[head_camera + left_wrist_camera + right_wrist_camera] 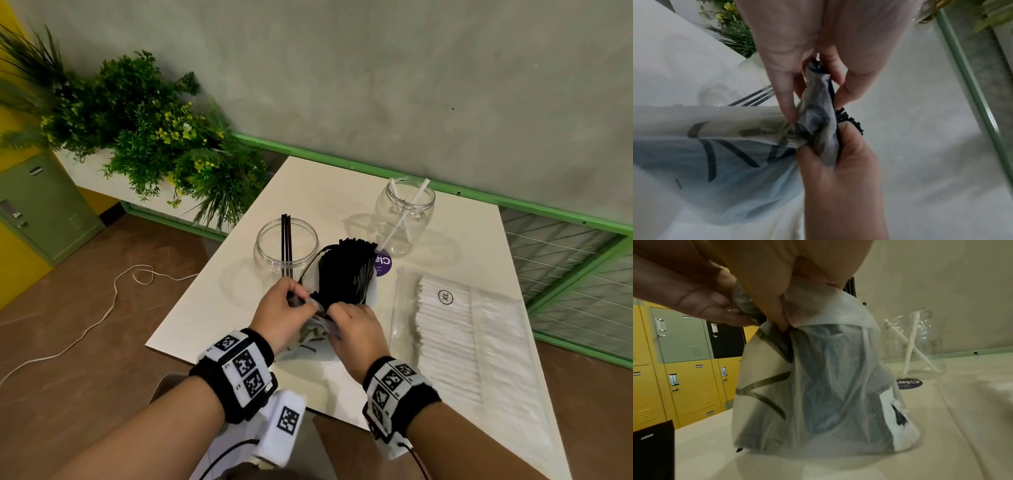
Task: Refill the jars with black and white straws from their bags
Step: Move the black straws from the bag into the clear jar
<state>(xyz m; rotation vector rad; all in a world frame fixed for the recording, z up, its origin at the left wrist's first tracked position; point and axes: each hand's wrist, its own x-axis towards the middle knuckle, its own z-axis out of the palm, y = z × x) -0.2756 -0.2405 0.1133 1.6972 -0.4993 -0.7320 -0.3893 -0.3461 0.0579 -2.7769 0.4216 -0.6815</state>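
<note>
Translucent white plastic bag of black straws stands on the white surface, near edge, with both hands at its gathered mouth. Left hand pinches crumpled film between thumb and fingertips; right hand pinches the opposite fold, fingers curled round it. Straw bundle already fans out of the top, leaning toward the wide clear plastic jar just behind, which holds only a few black straws. Narrower clear jar with two white straws sits further back; flat clear bag of white straws lies to the right, untouched. Step in hand looks like opening or peeling down the bag mouth. To do it well, I'd pull the two pinches apart evenly and low, keeping the bag base planted so the bundle doesn't tip and scatter. Film looks thin and slippery, so regrip close to the straws, then take the bundle as one handful into the wide jar.
</note>
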